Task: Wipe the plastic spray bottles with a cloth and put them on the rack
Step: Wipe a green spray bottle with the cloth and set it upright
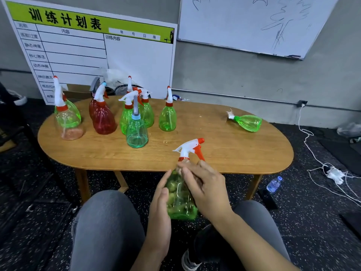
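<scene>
**Green bottle held over the lap**

Head view: the left hand (159,202) lies flat-fingered against the side of a green spray bottle (180,200), while the right hand (205,186) curls its fingers over the bottle's upper body. The bottle sits between the knees, near the desk (214,153) edge. More spray bottles (136,132) stand on the desk; one green bottle (248,122) lies on its side

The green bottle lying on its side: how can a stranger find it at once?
Look at the oval wooden table, then at its far right part. The green bottle lies there alone on its side. It has no spray head, and the others stand upright together at the left.
</scene>
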`<state>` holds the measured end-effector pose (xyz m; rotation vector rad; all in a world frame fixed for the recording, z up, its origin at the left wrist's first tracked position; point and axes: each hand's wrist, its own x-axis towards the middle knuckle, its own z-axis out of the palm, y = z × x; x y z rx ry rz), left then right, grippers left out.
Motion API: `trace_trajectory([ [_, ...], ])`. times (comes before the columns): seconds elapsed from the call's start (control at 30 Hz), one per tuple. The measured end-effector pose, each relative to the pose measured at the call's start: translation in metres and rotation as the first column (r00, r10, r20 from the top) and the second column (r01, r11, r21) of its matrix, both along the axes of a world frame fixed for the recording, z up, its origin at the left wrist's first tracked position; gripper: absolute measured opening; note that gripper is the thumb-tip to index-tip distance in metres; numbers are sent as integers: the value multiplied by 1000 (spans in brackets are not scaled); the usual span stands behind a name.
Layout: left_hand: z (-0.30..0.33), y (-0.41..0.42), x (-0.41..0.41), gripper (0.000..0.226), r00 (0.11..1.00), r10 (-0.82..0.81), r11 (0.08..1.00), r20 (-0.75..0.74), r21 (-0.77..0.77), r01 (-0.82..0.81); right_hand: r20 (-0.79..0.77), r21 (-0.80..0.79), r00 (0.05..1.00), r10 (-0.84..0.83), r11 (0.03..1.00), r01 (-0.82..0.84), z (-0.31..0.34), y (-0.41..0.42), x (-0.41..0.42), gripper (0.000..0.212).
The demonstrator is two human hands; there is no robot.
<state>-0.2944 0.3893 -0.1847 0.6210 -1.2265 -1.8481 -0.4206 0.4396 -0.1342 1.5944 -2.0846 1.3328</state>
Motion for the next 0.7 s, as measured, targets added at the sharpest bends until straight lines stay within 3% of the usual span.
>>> trace_trajectory([
  [0.13, -8, -3, -1, 40, 1000, 15, 999, -3, 29, -14, 4, 7, 1000, -29, 1000, 29, -2, -2, 14, 32],
  [0.3, -2, -1, 2, 43, 997, -6, 994, -77, 112, 15, -280, 56, 925, 255, 967, -250, -27, 31, 28, 22],
  [0.43, 3, 2, 2, 44, 998, -20, 997, -54, 70, 23, -432, 45, 867, 247, 966, -253, -26, 37, 18, 20],
  [0.5, 1, 2, 1, 42, 1000, -20, 1000, 11, 16, 20, -368, 34, 913, 176, 984, -176, -17, 27, 11, 25],
  [0.6, -1, 3, -1, 37, 998, -8, 999, 66, -39, 10, -154, 26, 988, -7, 1000, 11, 2, 6, -2, 33],
  [0.7, -4, 0, -1, 38, 998, 11, 1000, 65, -14, -10, -127, 33, 990, -64, 997, 68, 6, -6, -5, 36],
])
